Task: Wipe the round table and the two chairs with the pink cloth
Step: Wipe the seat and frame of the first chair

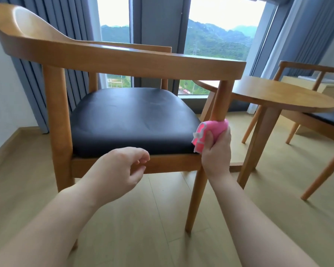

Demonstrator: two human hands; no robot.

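One chair (123,116) is being wiped: the pink cloth (210,132) is gripped round its front leg by the right hand (218,149); the left hand (120,170) is held loosely curled, empty. What is already wiped cannot be told.

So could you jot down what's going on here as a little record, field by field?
activity: wiping the front post of the near chair
right hand: grips the pink cloth, wrapped round the post beside the black seat
left hand: loosely curled, holds nothing, in front of the seat rail
round table: right of the near chair, nothing on the top that shows
second chair: beyond the table, partly out of view
setting: wood floor, curtains, window
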